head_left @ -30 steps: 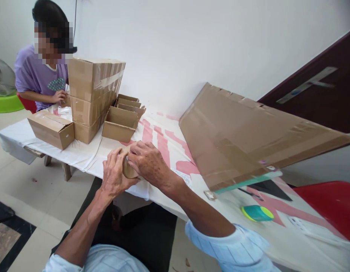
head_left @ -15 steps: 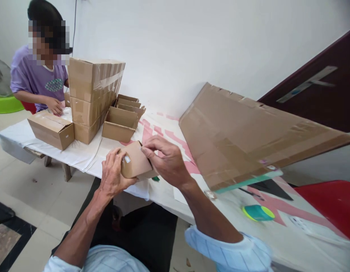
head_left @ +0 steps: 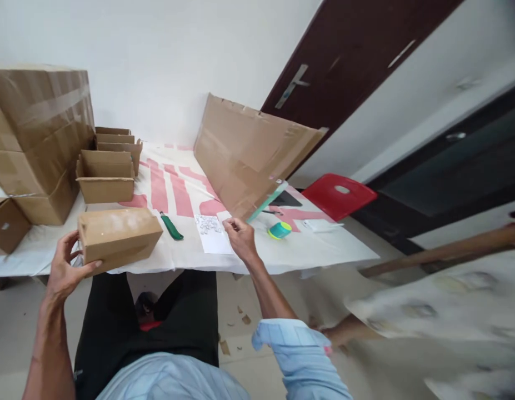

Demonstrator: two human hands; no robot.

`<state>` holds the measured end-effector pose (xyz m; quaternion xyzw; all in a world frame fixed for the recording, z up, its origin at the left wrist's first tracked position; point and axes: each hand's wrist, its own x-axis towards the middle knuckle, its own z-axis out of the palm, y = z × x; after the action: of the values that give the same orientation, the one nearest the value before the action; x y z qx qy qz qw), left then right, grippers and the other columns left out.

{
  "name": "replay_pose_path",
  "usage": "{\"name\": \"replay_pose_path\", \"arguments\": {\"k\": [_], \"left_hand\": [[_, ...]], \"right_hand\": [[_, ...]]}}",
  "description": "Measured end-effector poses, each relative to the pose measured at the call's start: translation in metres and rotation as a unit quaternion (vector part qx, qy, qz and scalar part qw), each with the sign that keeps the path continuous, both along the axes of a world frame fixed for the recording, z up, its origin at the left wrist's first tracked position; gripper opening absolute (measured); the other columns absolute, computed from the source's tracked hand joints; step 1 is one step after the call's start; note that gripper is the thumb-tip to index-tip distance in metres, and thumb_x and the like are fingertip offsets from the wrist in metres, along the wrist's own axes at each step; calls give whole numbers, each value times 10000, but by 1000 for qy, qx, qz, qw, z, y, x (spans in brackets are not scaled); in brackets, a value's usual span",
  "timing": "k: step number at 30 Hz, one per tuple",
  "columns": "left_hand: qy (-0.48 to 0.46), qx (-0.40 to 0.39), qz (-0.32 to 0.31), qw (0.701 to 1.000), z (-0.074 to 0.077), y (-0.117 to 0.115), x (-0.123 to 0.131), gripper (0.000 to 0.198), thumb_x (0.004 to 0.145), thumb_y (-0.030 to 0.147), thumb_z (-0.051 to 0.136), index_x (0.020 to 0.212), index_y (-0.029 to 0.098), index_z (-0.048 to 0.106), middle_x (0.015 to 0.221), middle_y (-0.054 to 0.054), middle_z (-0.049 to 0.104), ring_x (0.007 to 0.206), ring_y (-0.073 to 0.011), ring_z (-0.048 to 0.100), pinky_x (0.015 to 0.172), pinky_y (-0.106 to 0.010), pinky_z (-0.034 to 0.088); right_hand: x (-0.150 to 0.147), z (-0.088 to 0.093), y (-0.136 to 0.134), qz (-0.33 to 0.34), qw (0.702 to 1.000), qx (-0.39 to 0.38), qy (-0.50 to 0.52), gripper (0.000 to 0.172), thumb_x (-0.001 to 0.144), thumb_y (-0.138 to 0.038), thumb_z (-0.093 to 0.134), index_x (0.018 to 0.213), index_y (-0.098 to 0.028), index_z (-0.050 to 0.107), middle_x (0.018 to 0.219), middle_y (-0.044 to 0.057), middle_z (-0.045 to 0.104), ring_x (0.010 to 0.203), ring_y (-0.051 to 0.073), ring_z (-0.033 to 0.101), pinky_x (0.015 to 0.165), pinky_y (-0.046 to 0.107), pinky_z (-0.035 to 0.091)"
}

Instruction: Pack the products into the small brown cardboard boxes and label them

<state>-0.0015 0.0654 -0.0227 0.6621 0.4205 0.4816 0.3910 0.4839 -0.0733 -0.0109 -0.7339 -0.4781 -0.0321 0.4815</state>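
Observation:
My left hand point(head_left: 69, 264) grips the left end of a closed cardboard box point(head_left: 119, 239), its thumb along the near side and its fingers behind the end. The box is at the table's front edge. My right hand point(head_left: 241, 238) is closed in a pinch over the right side of a white sheet point(head_left: 211, 236) that bears small grey-and-white marks, perhaps stickers. What sits between these fingertips, if anything, is too small to make out. A green utility knife point(head_left: 171, 226) lies between the box and the sheet.
Open boxes point(head_left: 105, 186) and a tall stack of taped boxes point(head_left: 36, 133) stand left. A large cardboard panel point(head_left: 249, 155) leans at the back. A teal-and-yellow tape roll point(head_left: 279, 230) lies right, before a red chair point(head_left: 338, 194). A person in a patterned garment point(head_left: 440, 294) is at the right.
The view has swung right. My right hand has left the box and moved right to the white sheet. My left hand still holds the box, now lower and turned lengthwise. Another person appears at right.

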Motion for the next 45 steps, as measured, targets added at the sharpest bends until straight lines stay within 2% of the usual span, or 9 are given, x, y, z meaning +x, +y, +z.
{"name": "replay_pose_path", "arguments": {"k": [2,5,10,19,29,37,41,45], "left_hand": [[-27,2,1,1000,-3,4,-4,1031,526,423,1033,1402,298,506,1620,-155,561,1539,-393,509,1150,-557,528],[-63,19,18,998,-2,9,-5,1104,418,481,1078,1350,306,513,1594,-135,580,1545,-393,500,1182,-554,518],[-64,29,22,997,7,12,-1,1097,347,508,1105,1276,321,553,1485,-76,646,1508,-379,535,1253,-586,470],[-74,12,12,997,14,10,0,1101,306,429,1120,1244,312,555,1435,-67,661,1496,-389,535,1256,-615,464],[-55,32,9,998,9,12,-2,1083,352,547,1101,1252,322,544,1395,-61,667,1450,-374,575,1244,-603,485],[-61,17,13,998,13,10,0,1094,340,567,1100,1250,305,553,1445,-82,657,1475,-381,563,1228,-598,504],[-76,6,17,997,10,12,0,1100,348,631,1082,1250,296,549,1474,-93,644,1477,-376,560,1233,-594,497],[-90,-5,19,996,6,14,0,1123,333,598,1090,1264,283,547,1494,-100,639,1500,-394,537,1245,-602,479]], "right_hand": [[9,-26,-4,-15,999,-37,-3,265,916,-424,541,752,-226,603,799,48,691,780,200,612,760,330,522],[15,-53,-1,-19,997,-73,-9,205,915,-339,552,748,-229,600,845,69,713,827,210,632,798,331,517],[20,-70,16,-15,990,-133,-46,171,939,-220,541,790,-221,625,946,94,732,902,215,626,873,326,477],[28,-75,32,-8,966,-226,-122,211,1016,-184,522,901,-195,698,1080,113,743,972,221,625,839,308,416],[28,-81,36,-17,950,-270,-154,272,1053,-187,486,937,-173,731,1110,137,746,985,229,627,830,315,400],[45,-80,34,6,954,-278,-113,335,1034,-217,493,836,-170,760,1075,113,787,985,213,664,853,285,452],[55,-76,37,16,955,-289,-73,277,967,-195,550,878,-168,811,1063,79,826,986,213,713,843,269,484],[59,-74,44,8,950,-311,-36,246,907,-177,596,942,-162,840,980,67,840,911,220,739,763,264,491]]}}
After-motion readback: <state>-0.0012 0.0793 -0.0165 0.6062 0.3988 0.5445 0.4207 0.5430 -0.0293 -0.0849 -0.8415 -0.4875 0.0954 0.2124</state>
